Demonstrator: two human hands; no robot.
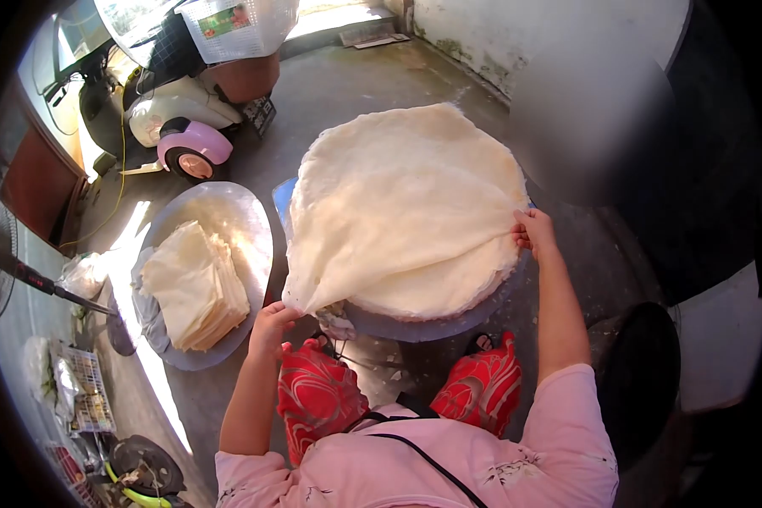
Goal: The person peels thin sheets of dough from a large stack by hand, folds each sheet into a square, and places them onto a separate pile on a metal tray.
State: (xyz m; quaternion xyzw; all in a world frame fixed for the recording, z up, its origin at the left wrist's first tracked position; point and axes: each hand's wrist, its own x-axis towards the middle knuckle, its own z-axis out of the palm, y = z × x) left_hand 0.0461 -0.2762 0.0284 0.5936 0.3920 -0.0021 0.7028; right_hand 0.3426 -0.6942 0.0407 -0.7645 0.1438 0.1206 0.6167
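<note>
A tall stack of large, thin, round pale dough sheets [406,186] lies in front of me on a round metal tray [415,328]. My left hand [275,322] pinches the near left edge of the top sheet and draws it into a point beyond the stack's rim. On the right, my right hand [532,230] pinches the same sheet's edge. The sheet's near edge is lifted and slants between my hands, so the sheets beneath show at the front. To the left, a pile of folded sheets [195,284] rests on another round metal tray [245,224].
A pink and white scooter [195,152] stands behind the left tray, near a white plastic basket [241,30]. A standing fan [34,275] is at far left, above a crate with bags [85,394]. A dark round stool [643,381] is at right.
</note>
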